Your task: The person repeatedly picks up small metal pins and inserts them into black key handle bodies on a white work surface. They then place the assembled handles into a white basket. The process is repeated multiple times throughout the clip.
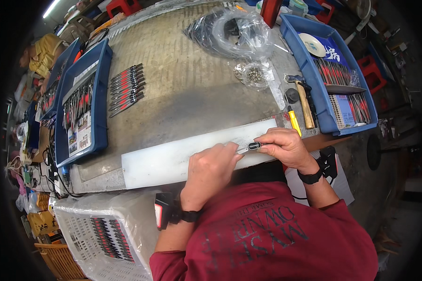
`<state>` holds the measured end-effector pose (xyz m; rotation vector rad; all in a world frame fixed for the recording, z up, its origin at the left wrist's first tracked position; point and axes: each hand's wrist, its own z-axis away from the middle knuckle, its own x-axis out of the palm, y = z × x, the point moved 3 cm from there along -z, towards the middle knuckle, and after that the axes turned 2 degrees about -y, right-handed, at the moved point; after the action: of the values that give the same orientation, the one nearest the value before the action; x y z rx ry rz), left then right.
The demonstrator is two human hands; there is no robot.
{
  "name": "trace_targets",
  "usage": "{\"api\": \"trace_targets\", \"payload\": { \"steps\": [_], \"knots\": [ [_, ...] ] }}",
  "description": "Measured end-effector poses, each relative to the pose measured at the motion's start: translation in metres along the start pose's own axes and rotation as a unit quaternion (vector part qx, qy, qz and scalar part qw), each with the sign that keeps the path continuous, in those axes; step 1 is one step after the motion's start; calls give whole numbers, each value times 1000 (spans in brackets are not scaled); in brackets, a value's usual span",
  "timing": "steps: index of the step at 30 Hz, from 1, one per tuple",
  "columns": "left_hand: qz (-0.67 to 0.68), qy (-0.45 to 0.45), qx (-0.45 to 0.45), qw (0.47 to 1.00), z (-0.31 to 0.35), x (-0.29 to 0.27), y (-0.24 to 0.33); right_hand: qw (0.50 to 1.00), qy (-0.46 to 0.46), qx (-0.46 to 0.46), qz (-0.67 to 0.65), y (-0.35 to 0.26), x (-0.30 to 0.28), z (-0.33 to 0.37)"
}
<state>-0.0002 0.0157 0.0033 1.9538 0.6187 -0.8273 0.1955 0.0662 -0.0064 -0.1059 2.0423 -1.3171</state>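
Both my hands hold a small metal tool with a black oval part (254, 146) above the white board (160, 162). My left hand (214, 161) is closed, its fingertips pinching the silver end of the piece. From the other side my right hand (286, 147) grips the end by the black oval between thumb and fingers. The rest of the piece is hidden by my fingers, so I cannot tell its exact kind. A yellow-handled screwdriver (294, 122) lies just beyond my right hand, beside a wooden-handled hammer (305, 105).
Red-and-black slim tools (126, 89) lie in a row on the worktable (187, 61). Blue trays (62, 157) with similar tools stand left, another blue tray (321, 112) right. A bag of small metal parts (254, 75) lies farther back. A white basket (75, 225) sits below left.
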Motion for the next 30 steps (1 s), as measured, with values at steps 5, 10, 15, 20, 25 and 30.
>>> {"api": "trace_targets", "payload": {
  "steps": [5, 10, 15, 20, 25, 30],
  "knots": [
    [4, -13, -15, 1000, 0, 1, -4, 1000, 5, 2, -22, 3, 2, -2],
    [31, -2, 4, 1000, -1, 4, -4, 999, -9, 13, -37, 2, 3, -1],
    [33, -8, 3, 999, 1, 5, -3, 1000, -7, 6, -13, 1, 6, -2],
    [29, -12, 3, 999, 1, 4, -3, 1000, -9, -8, 0, -1, 6, -2],
    [31, -25, -3, 999, 1, 4, -1, 1000, -11, -8, -10, -2, 6, 0],
    [34, -27, 2, 999, 0, 6, 2, 999, -20, -16, -21, -3, 9, -1]
  ]
}}
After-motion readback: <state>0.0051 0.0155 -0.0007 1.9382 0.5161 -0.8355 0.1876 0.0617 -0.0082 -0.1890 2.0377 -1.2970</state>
